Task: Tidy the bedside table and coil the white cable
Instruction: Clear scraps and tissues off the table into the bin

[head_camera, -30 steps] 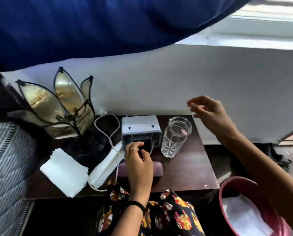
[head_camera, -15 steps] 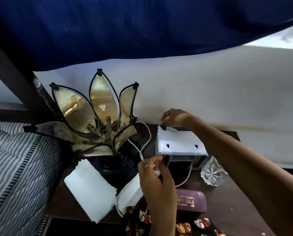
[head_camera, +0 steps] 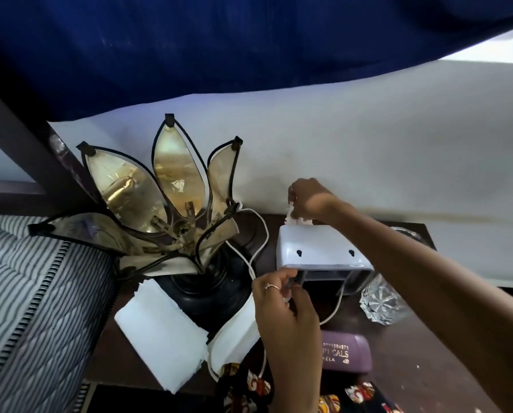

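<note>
Left hand [head_camera: 282, 305]: pinched shut on white cable [head_camera: 259, 234] at front opening of white box [head_camera: 317, 248], likely freeing it for coiling. Right hand [head_camera: 309, 201]: closed on small white crumpled scrap [head_camera: 292, 216] behind box, against wall. Cable: looped loose across bedside table [head_camera: 422, 365], behind lamp base, under box. In the way: petal lamp [head_camera: 172, 216], folded tissues [head_camera: 163, 335], face mask [head_camera: 234, 338]. Nearby: purple spectacle case [head_camera: 346, 353], cut-glass tumbler [head_camera: 380, 299].
</note>
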The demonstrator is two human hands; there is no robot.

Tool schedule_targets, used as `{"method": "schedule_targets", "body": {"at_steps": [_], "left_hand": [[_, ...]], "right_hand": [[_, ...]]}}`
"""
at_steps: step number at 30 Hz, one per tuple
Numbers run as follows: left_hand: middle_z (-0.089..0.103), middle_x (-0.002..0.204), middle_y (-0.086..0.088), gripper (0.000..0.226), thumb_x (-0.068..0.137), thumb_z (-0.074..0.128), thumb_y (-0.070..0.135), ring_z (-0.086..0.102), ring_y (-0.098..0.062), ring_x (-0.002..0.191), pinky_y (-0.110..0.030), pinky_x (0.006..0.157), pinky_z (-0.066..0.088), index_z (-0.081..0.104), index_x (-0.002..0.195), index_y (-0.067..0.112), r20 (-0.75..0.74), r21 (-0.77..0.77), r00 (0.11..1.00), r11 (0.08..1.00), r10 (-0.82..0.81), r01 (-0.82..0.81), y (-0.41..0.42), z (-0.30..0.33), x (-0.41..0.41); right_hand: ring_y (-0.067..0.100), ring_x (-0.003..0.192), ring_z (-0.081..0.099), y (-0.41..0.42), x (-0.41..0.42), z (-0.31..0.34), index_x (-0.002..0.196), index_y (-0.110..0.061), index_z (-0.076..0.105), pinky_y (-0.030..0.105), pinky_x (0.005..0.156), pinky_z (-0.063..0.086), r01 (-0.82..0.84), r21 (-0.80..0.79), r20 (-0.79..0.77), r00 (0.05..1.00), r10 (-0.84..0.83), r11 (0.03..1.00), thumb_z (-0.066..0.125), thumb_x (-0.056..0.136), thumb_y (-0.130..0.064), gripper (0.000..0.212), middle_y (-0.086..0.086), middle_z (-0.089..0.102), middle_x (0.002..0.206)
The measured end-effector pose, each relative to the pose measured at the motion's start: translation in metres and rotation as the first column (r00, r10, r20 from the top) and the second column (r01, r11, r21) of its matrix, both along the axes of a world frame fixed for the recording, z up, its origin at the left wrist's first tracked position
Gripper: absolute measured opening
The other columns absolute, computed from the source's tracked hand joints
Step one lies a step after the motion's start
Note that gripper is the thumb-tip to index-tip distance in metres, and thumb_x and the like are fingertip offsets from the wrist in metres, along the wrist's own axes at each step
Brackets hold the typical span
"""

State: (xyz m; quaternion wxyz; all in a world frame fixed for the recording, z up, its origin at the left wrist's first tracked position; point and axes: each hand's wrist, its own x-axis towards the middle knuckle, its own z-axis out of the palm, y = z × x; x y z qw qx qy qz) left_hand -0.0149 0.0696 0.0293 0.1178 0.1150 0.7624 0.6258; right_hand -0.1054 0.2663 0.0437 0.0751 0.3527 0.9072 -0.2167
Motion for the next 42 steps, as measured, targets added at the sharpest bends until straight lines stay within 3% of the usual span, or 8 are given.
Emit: {"method": "schedule_targets", "body": {"at_steps": [4, 9, 14, 16, 24, 31, 37, 42], "left_hand": [[0.054, 0.099, 0.008, 0.022, 0.085, 0.053, 0.003, 0.057, -0.003, 0.088, -0.023, 0.076, 0.049, 0.063, 0.095, 0.02, -0.061, -0.003, 0.997, 0.998, -0.055, 0.055, 0.005, 0.004, 0.013], [0.054, 0.099, 0.005, 0.02, 0.084, 0.055, 0.002, 0.054, 0.004, 0.082, 0.0, 0.07, 0.037, 0.062, 0.093, 0.018, -0.12, -0.058, 0.985, 0.992, -0.121, 0.114, 0.01, 0.007, 0.04], [0.056, 0.095, -0.007, 0.019, 0.081, 0.055, -0.007, 0.054, -0.018, 0.083, -0.007, 0.074, 0.032, 0.067, 0.09, 0.005, -0.17, -0.113, 0.964, 0.976, -0.205, 0.187, 0.015, 0.005, 0.072], [0.058, 0.093, -0.016, 0.018, 0.079, 0.056, -0.01, 0.055, -0.024, 0.08, -0.012, 0.073, 0.032, 0.067, 0.088, 0.001, -0.192, -0.128, 0.954, 0.969, -0.231, 0.209, 0.02, 0.003, 0.085], [0.057, 0.099, -0.012, 0.016, 0.084, 0.053, -0.003, 0.054, -0.021, 0.071, -0.026, 0.075, 0.039, 0.065, 0.093, 0.005, -0.22, -0.201, 0.879, 0.901, -0.423, 0.384, 0.032, -0.007, 0.129], [0.055, 0.1, -0.003, 0.018, 0.085, 0.053, -0.001, 0.054, -0.019, 0.072, -0.016, 0.073, 0.034, 0.064, 0.094, 0.01, -0.272, -0.264, 0.818, 0.857, -0.507, 0.443, 0.042, -0.016, 0.144], [0.053, 0.102, 0.003, 0.018, 0.087, 0.052, 0.004, 0.055, -0.017, 0.08, -0.018, 0.073, 0.034, 0.063, 0.096, 0.015, -0.276, -0.311, 0.794, 0.832, -0.541, 0.459, 0.047, -0.02, 0.148], [0.053, 0.103, 0.004, 0.018, 0.088, 0.051, 0.004, 0.055, -0.014, 0.082, -0.018, 0.074, 0.035, 0.063, 0.097, 0.015, -0.259, -0.315, 0.793, 0.824, -0.552, 0.47, 0.047, -0.018, 0.15]], "right_hand": [[0.023, 0.077, 0.061, -0.002, 0.044, 0.042, 0.092, -0.006, 0.069, 0.02, 0.065, 0.042, 0.032, 0.078, -0.263, 0.965, -0.011, 0.996, 0.068, 0.073, -0.003, 0.018, 0.011, 0.068, 0.089], [0.013, 0.061, 0.053, 0.005, 0.13, 0.085, 0.083, -0.018, 0.069, 0.022, 0.049, 0.036, 0.146, 0.014, -0.437, 0.891, -0.125, 0.989, 0.076, 0.073, -0.015, 0.013, -0.001, 0.061, 0.069], [0.009, 0.054, 0.051, 0.017, 0.239, 0.101, 0.082, -0.019, 0.068, 0.019, 0.048, 0.039, 0.333, -0.125, -0.545, 0.764, -0.345, 0.935, 0.077, 0.072, -0.015, 0.014, 0.004, 0.063, 0.07], [-0.001, 0.047, 0.05, 0.023, 0.293, 0.097, 0.086, -0.013, 0.068, 0.011, 0.044, 0.037, 0.425, -0.17, -0.53, 0.721, -0.446, 0.889, 0.077, 0.074, -0.014, 0.015, 0.005, 0.063, 0.07], [0.017, 0.077, 0.057, 0.009, 0.473, 0.011, 0.083, -0.007, 0.067, 0.028, 0.073, 0.041, 0.71, -0.201, -0.31, 0.607, -0.731, 0.675, 0.075, 0.074, -0.011, 0.013, 0.01, 0.066, 0.079], [0.03, 0.109, 0.061, -0.006, 0.533, -0.069, 0.113, 0.0, 0.064, 0.028, 0.088, 0.042, 0.868, -0.211, -0.153, 0.425, -0.892, 0.449, 0.075, 0.078, -0.028, 0.047, 0.017, 0.068, 0.112], [0.018, 0.06, 0.059, -0.013, 0.558, -0.098, 0.107, -0.004, 0.065, 0.01, 0.032, 0.041, 0.917, -0.22, -0.054, 0.329, -0.943, 0.333, 0.073, 0.08, -0.023, 0.034, 0.011, 0.065, 0.079], [0.016, 0.051, 0.057, -0.013, 0.564, -0.097, 0.095, -0.007, 0.069, 0.023, 0.05, 0.046, 0.927, -0.177, -0.041, 0.329, -0.943, 0.331, 0.07, 0.081, -0.019, 0.019, 0.009, 0.065, 0.064]]}}
